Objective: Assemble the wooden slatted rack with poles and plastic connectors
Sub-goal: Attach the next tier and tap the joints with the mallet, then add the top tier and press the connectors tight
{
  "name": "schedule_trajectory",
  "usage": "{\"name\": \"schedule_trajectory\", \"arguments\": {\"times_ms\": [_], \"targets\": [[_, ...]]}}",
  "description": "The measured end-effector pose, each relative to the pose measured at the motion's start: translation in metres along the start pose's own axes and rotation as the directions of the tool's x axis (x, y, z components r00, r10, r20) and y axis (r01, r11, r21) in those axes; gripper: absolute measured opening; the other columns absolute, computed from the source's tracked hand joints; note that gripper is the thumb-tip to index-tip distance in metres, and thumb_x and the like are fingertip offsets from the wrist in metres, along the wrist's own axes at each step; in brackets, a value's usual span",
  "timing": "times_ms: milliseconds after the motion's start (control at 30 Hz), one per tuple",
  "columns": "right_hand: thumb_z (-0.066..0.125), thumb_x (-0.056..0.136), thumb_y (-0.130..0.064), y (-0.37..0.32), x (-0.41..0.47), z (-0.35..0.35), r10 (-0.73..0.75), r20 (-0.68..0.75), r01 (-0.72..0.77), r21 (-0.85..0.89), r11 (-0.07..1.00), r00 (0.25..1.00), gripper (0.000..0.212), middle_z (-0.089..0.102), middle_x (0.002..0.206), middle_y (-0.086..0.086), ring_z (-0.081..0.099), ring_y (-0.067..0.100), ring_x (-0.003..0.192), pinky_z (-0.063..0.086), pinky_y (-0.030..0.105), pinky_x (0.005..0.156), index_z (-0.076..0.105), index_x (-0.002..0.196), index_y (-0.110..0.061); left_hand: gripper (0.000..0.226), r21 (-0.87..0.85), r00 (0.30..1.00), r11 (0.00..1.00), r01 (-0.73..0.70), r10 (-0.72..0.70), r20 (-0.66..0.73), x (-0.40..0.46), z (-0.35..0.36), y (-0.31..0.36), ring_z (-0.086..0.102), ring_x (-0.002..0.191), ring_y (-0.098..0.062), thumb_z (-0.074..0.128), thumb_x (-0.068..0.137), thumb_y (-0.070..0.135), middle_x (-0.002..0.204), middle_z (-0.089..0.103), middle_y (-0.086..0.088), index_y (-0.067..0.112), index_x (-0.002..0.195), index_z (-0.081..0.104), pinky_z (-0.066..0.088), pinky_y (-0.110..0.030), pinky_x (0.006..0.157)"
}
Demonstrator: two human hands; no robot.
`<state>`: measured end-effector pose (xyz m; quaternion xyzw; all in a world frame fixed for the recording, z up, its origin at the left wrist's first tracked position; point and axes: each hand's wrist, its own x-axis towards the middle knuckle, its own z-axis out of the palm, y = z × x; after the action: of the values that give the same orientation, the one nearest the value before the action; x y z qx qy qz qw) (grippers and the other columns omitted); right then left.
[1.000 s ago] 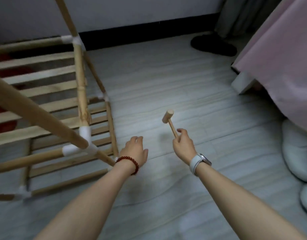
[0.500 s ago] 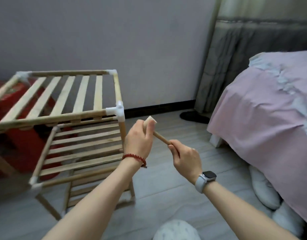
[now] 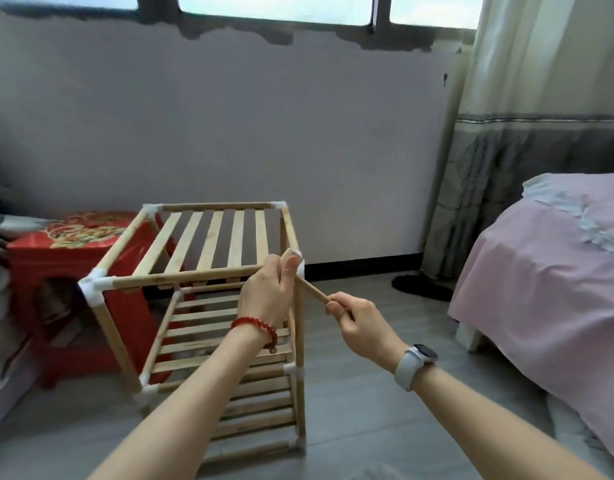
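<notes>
The wooden slatted rack (image 3: 208, 244) stands upright on the floor at centre left, several slatted shelves joined by poles and white plastic connectors (image 3: 94, 287). A small wooden mallet (image 3: 310, 289) is held in front of the rack's near right corner. My left hand (image 3: 269, 294) curls round the mallet's head, hiding most of it. My right hand (image 3: 359, 322) pinches the far end of the handle. Both hands hang in the air, apart from the rack.
A red patterned stool (image 3: 66, 258) stands behind the rack on the left. A bed with a pink cover (image 3: 548, 271) fills the right side, with a curtain (image 3: 527, 140) behind it. A dark slipper (image 3: 421, 287) lies by the wall. Grey floor (image 3: 361, 403) lies between rack and bed.
The view has risen from the floor to the wall and window. My left hand has taken the mallet's head, which only my right hand held a second ago. The rack now shows whole.
</notes>
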<state>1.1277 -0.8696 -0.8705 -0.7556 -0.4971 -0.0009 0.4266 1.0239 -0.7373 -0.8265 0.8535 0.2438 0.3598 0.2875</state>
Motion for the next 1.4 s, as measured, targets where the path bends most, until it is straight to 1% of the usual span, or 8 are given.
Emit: {"name": "schedule_trajectory", "arguments": {"times_ms": [333, 467, 633, 733, 867, 1067, 1167, 1400], "targets": [[0.042, 0.098, -0.010, -0.017, 0.023, 0.002, 0.023, 0.101, -0.050, 0.278, 0.959, 0.995, 0.035, 0.046, 0.043, -0.017, 0.036, 0.000, 0.042, 0.027, 0.011, 0.045, 0.055, 0.071, -0.027, 0.049, -0.005, 0.998, 0.999, -0.052, 0.052, 0.018, 0.017, -0.022, -0.003, 0.055, 0.065, -0.011, 0.024, 0.090, 0.055, 0.072, 0.056, 0.003, 0.017, 0.098, 0.053, 0.040, -0.025, 0.053], [0.043, 0.098, -0.013, -0.016, 0.028, 0.002, 0.040, 0.161, -0.072, 0.198, 0.977, 0.986, 0.031, 0.046, 0.051, -0.012, 0.039, -0.001, 0.043, 0.031, 0.018, 0.049, 0.055, 0.073, -0.025, 0.046, 0.031, 0.985, 0.999, -0.025, 0.020, 0.173, 0.023, -0.024, -0.009, 0.055, 0.086, -0.020, 0.021, 0.096, 0.049, 0.089, 0.059, -0.002, 0.018, 0.111, 0.052, 0.049, -0.039, 0.078], [0.046, 0.097, -0.014, -0.018, 0.043, -0.008, 0.075, 0.159, -0.110, 0.222, 0.969, 0.984, 0.016, 0.055, 0.060, -0.014, 0.045, -0.001, 0.051, 0.035, 0.012, 0.050, 0.052, 0.107, -0.025, 0.037, 0.173, 0.984, 0.983, -0.057, 0.026, 0.178, 0.031, -0.028, -0.020, 0.037, 0.115, -0.020, 0.029, 0.101, 0.033, 0.119, 0.048, -0.001, 0.024, 0.129, 0.051, 0.030, -0.037, 0.095], [0.045, 0.095, -0.011, -0.019, 0.060, -0.024, 0.109, 0.112, -0.116, 0.053, 0.992, 0.988, 0.056, 0.053, 0.067, -0.003, 0.047, 0.007, 0.055, 0.040, 0.017, 0.055, 0.022, 0.145, -0.023, 0.042, 0.451, 0.994, 0.892, -0.020, -0.032, 0.108, 0.038, -0.041, -0.044, 0.028, 0.131, -0.020, 0.037, 0.097, 0.039, 0.140, 0.039, 0.000, 0.031, 0.138, 0.039, 0.025, -0.046, 0.107], [0.044, 0.091, -0.008, -0.038, 0.083, -0.046, -0.003, 0.064, 0.010, -0.116, 0.993, 0.998, 0.086, 0.057, 0.083, 0.001, 0.055, 0.019, 0.066, 0.049, 0.033, 0.070, -0.011, 0.139, -0.054, 0.053, 0.640, 0.948, 0.765, -0.070, -0.149, 0.282, 0.047, -0.045, -0.067, 0.000, 0.144, -0.024, 0.023, 0.095, 0.057, 0.157, 0.010, 0.001, 0.041, 0.145, 0.015, 0.004, -0.057, 0.112], [0.040, 0.097, -0.044, -0.051, 0.094, -0.032, -0.037, -0.014, 0.029, -0.372, 0.928, 0.999, 0.044, 0.060, 0.076, -0.002, 0.060, 0.032, 0.082, 0.047, 0.039, 0.073, 0.028, 0.138, -0.035, 0.048, 0.742, 0.979, 0.669, -0.039, -0.124, 0.164, 0.044, -0.025, -0.072, 0.034, 0.132, -0.022, 0.020, 0.095, 0.057, 0.153, 0.025, 0.004, 0.044, 0.141, 0.022, 0.027, -0.048, 0.103], [0.039, 0.098, -0.043, -0.050, 0.107, -0.036, 0.150, 0.027, -0.124, -0.429, 0.895, 0.988, 0.039, 0.064, 0.105, 0.013, 0.058, 0.035, 0.101, 0.046, 0.041, 0.081, 0.049, 0.123, -0.015, 0.046, 0.720, 0.990, 0.694, -0.014, -0.093, 0.109, 0.039, -0.009, -0.060, 0.043, 0.123, -0.020, 0.024, 0.094, 0.057, 0.144, 0.039, 0.007, 0.042, 0.137, 0.031, 0.028, -0.046, 0.097], [0.037, 0.100, -0.022, -0.040, 0.092, -0.047, 0.048, -0.137, -0.097, -0.371, 0.924, 0.989, 0.027, 0.064, 0.099, 0.018, 0.058, 0.041, 0.091, 0.045, 0.041, 0.073, 0.050, 0.122, -0.013, 0.047, 0.709, 0.998, 0.702, -0.057, 0.020, 0.061, 0.034, 0.007, -0.052, 0.045, 0.118, -0.018, 0.024, 0.094, 0.056, 0.126, 0.052, 0.008, 0.035, 0.133, 0.039, 0.030, -0.041, 0.090]]}}
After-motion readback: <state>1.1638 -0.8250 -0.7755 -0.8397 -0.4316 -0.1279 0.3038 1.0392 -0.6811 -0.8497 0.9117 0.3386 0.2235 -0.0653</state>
